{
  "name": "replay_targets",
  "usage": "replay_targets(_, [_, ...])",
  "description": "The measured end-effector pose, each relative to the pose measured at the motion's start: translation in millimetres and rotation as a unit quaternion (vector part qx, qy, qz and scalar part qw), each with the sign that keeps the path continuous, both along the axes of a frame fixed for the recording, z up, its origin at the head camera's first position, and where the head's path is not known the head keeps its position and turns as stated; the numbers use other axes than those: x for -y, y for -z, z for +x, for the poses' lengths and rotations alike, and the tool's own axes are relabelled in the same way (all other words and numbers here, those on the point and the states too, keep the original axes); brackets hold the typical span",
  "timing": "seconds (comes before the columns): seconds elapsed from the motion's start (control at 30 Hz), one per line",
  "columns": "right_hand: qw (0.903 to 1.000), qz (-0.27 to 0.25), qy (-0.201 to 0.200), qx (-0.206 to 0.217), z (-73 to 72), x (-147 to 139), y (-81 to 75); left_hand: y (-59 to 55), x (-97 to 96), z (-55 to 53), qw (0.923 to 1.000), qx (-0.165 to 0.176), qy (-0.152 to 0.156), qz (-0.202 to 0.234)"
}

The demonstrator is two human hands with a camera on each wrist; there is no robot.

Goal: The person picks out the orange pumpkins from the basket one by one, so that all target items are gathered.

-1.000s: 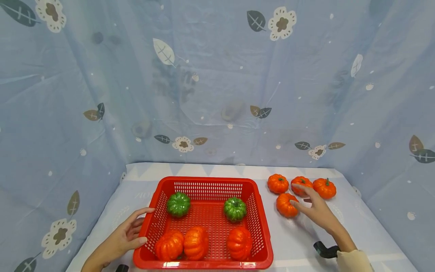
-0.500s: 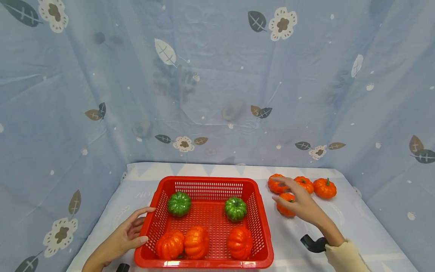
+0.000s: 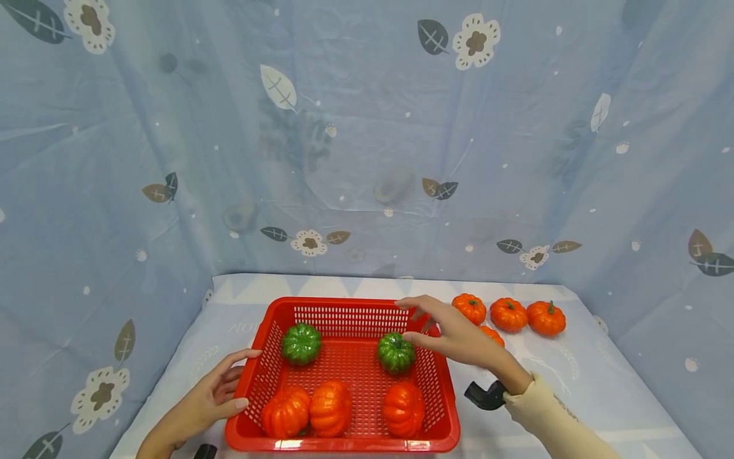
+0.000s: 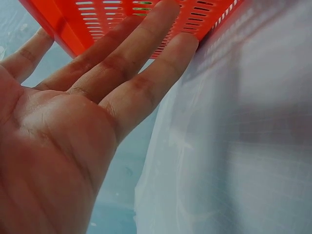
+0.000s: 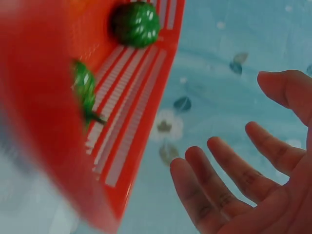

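A red plastic basket [image 3: 355,363] holds two green pumpkins, one at its back left [image 3: 301,344] and the other green pumpkin [image 3: 396,353] at its right. Along its front lie three orange pumpkins [image 3: 404,410]. My left hand [image 3: 209,398] touches the basket's left rim with fingertips and thumb; in the left wrist view its fingers [image 4: 141,92] stretch against the perforated outer wall. Over the basket's back right corner hovers my right hand [image 3: 453,331], fingers spread, holding nothing. The right wrist view shows that palm and its separated fingers [image 5: 234,175] beside the basket wall.
Right of the basket, several orange pumpkins lie on the white table [image 3: 573,395]: one at the back left [image 3: 469,309], a middle pumpkin [image 3: 508,315], a far right pumpkin [image 3: 546,318], and a pumpkin [image 3: 492,336] partly behind my right hand. Blue patterned cloth [image 3: 367,159] encloses the table.
My right hand has moved left from the orange pumpkins on the table to above the basket's right side, carrying nothing. My left hand and the basket have stayed put.
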State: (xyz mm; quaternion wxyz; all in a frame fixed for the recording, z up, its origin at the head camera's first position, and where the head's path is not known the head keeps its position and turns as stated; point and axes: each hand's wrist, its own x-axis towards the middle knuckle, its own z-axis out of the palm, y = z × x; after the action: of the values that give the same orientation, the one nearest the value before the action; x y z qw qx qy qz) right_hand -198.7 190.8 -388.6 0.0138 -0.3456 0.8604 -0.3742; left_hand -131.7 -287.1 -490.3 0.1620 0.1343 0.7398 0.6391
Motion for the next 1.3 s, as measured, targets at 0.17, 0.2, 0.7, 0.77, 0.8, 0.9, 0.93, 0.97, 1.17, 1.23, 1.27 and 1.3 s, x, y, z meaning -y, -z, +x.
replay_targets(0.17, [0.9986,0.020,-0.050,0.004,-3.9,29.6,1.8,1.3,0.1,-0.7,0.9998,-0.009,0.011,0.010])
replay_targets(0.2, [0.9981,0.024,-0.055,0.014,-3.6,35.5,2.0,1.5,0.2,-0.8,0.9997,-0.013,0.016,0.014])
replay_targets(0.7, [0.9843,0.127,-0.122,0.015,-0.7,105.1,19.5,2.1,0.9,-0.6,0.9994,-0.019,0.021,0.020])
replay_targets(0.77, [0.9809,0.136,-0.138,0.012,0.7,112.9,22.9,2.4,1.1,-1.1,0.9993,-0.023,0.023,0.020])
replay_targets(0.8, [0.9794,0.140,-0.145,0.013,1.7,116.4,24.7,2.6,1.2,-1.2,0.9992,-0.025,0.023,0.020])
replay_targets(0.9, [0.9751,0.151,-0.162,0.018,4.2,126.3,29.4,2.9,1.1,-1.3,0.9992,-0.027,0.023,0.017])
replay_targets(0.93, [0.9739,0.155,-0.165,0.019,5.1,129.2,30.7,2.9,1.0,-1.2,0.9993,-0.026,0.022,0.017])
replay_targets(0.97, [0.9726,0.158,-0.169,0.021,6.0,131.8,31.9,2.9,0.9,-1.0,0.9993,-0.026,0.022,0.016])
replay_targets(1.17, [0.9652,0.188,-0.181,0.015,9.4,143.7,33.8,2.2,0.5,-0.1,0.9994,-0.027,0.017,0.012])
replay_targets(1.23, [0.9619,0.199,-0.186,0.014,10.1,146.9,33.3,2.1,0.5,-0.4,0.9994,-0.028,0.017,0.011])
replay_targets(1.27, [0.9595,0.207,-0.191,0.014,10.3,148.4,33.1,2.1,0.4,-0.6,0.9994,-0.028,0.017,0.011])
replay_targets(1.3, [0.9569,0.213,-0.197,0.014,10.4,149.9,32.9,2.0,0.4,-0.7,0.9994,-0.028,0.017,0.011])
